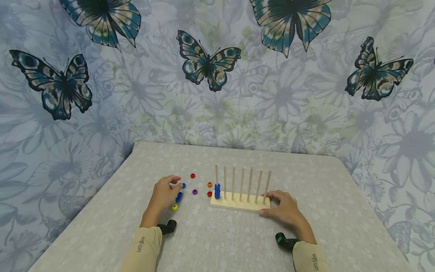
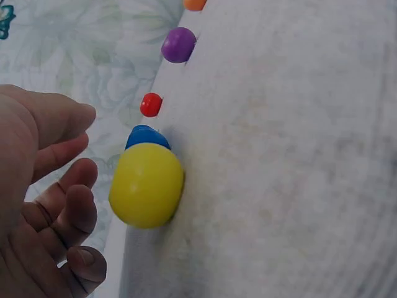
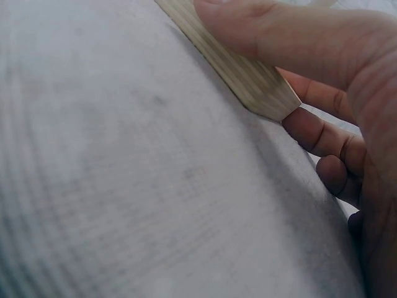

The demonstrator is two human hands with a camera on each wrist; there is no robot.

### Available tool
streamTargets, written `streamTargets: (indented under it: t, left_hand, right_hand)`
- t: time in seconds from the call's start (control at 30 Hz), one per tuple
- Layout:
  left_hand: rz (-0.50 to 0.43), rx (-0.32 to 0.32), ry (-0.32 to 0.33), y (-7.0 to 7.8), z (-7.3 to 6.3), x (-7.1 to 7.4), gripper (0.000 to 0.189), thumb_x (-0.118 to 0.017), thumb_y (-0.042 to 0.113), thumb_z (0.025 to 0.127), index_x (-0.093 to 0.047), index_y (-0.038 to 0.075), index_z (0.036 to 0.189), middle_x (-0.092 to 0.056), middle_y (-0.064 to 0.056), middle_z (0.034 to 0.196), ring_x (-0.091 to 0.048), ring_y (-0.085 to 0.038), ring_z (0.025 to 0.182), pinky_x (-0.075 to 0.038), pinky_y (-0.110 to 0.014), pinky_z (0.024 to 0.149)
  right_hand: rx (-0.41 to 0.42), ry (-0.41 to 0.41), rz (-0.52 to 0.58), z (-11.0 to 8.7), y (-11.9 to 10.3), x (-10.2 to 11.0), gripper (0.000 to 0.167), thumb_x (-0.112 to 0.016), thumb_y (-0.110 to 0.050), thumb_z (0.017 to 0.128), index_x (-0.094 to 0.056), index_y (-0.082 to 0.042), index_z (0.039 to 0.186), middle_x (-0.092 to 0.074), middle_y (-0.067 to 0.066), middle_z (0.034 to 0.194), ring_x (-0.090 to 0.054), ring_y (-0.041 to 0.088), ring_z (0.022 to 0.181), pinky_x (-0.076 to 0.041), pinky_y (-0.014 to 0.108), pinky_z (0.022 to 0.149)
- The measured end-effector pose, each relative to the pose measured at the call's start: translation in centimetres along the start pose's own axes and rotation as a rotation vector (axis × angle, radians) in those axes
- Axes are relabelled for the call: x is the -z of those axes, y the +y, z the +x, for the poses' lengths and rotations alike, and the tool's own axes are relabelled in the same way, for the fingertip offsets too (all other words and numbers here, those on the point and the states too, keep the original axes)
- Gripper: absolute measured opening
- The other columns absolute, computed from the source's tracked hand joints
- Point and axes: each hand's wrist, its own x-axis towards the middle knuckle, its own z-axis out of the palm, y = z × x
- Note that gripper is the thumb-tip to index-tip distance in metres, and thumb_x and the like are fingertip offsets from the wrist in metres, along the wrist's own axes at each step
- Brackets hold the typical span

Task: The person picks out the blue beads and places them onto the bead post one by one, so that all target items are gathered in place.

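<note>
My right hand (image 1: 285, 208) grips the right end of a wooden peg board (image 1: 234, 204), thumb on its front edge and fingers behind. Several upright pegs stand in the board. A stack of blue beads (image 1: 217, 191) sits on the leftmost peg. Over on the left, my left hand (image 1: 164, 193) hovers beside loose beads, thumb and fingers apart in the left wrist view. Nearest its fingertips is a blue bead (image 1: 184, 185). Closer to the palm lie more blue beads (image 1: 178, 198) and a yellow bead (image 2: 147, 186), which partly hides the blue in the left wrist view.
Between the left hand and the board lie a purple bead (image 1: 195, 192), an orange bead (image 1: 209, 184) and a red bead (image 1: 209, 193). Another red bead (image 1: 193, 175) is farther back. A pale patterned cloth (image 1: 231, 241) covers the table; a butterfly-print backdrop (image 1: 238, 124) hangs behind.
</note>
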Motion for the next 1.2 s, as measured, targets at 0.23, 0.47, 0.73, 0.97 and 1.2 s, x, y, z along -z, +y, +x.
streamTargets:
  t: [0.23, 0.47, 0.73, 0.97, 1.2]
  left_hand:
    - [0.001, 0.026, -0.035, -0.6, 0.2, -0.3, 0.036, -0.063, 0.032, 0.099, -0.065, 0.015, 0.13, -0.064, -0.009, 0.122, -0.06, -0.022, 0.097, -0.051, -0.036, 0.077]
    - [0.027, 0.031, -0.06, -1.1, 0.1, -0.6, 0.037, -0.062, 0.033, 0.098, -0.066, 0.012, 0.128, -0.065, -0.013, 0.123, -0.061, -0.031, 0.113, -0.05, -0.052, 0.093]
    - [0.064, 0.036, -0.076, -0.6, 0.2, -0.7, 0.038, -0.066, 0.032, 0.096, -0.066, 0.011, 0.127, -0.066, -0.013, 0.119, -0.061, -0.031, 0.113, -0.05, -0.052, 0.095]
    - [0.063, 0.022, -0.068, -0.3, 0.4, -0.8, 0.037, -0.068, 0.032, 0.094, -0.068, 0.01, 0.124, -0.068, -0.011, 0.114, -0.062, -0.029, 0.109, -0.05, -0.05, 0.094]
    - [0.071, 0.03, -0.02, -0.4, 0.4, -1.1, 0.033, -0.069, 0.032, 0.092, -0.072, 0.012, 0.118, -0.071, -0.006, 0.103, -0.065, -0.023, 0.096, -0.053, -0.046, 0.087]
  right_hand:
    - [0.003, 0.003, -0.001, 0.1, 0.1, 0.0, 0.071, -0.09, -0.056, 0.065, -0.068, -0.021, 0.123, -0.064, 0.001, 0.129, -0.047, 0.028, 0.128, -0.026, 0.056, 0.109]
    - [-0.007, -0.008, 0.002, 0.0, 0.0, -0.1, 0.072, -0.09, -0.055, 0.064, -0.068, -0.022, 0.123, -0.064, -0.001, 0.128, -0.047, 0.027, 0.128, -0.027, 0.056, 0.109]
    - [0.011, -0.002, 0.003, 0.1, 0.1, -0.1, 0.069, -0.09, -0.056, 0.064, -0.069, -0.025, 0.121, -0.065, 0.0, 0.127, -0.048, 0.027, 0.126, -0.025, 0.054, 0.108]
    - [0.041, 0.007, -0.006, 0.1, 0.2, 0.0, 0.067, -0.089, -0.056, 0.065, -0.07, -0.024, 0.121, -0.065, 0.002, 0.126, -0.049, 0.029, 0.125, -0.024, 0.055, 0.106]
    - [0.036, -0.001, 0.005, 0.2, 0.2, -0.1, 0.066, -0.09, -0.056, 0.064, -0.07, -0.027, 0.12, -0.065, 0.0, 0.128, -0.048, 0.028, 0.126, -0.022, 0.054, 0.108]
